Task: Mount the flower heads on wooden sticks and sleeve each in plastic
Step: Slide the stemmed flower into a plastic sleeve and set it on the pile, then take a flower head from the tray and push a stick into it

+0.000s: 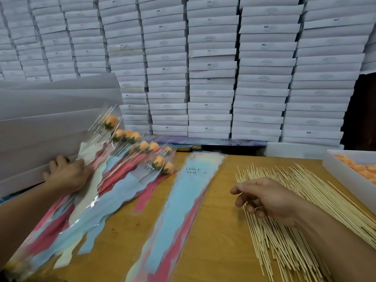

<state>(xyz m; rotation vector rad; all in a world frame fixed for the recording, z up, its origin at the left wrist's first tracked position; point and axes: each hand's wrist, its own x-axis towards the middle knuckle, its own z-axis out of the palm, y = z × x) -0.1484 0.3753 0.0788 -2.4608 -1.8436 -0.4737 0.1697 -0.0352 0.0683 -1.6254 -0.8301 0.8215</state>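
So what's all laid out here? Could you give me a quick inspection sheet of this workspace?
Surface: wooden table, bare down the middle.
Job's things: loose wooden sticks spread at right; stack of empty plastic sleeves printed LOVE YOU in the centre; finished sleeved flowers piled at left; white tray of orange flower heads at far right.
Clutter: nothing seen.
Grippers: left hand grips the end of a sleeved flower on the pile; right hand hovers over the sticks, fingers loosely curled, holding nothing.
Cables: nothing seen.
Surroundings: wall of stacked white boxes; large white sheets at left.
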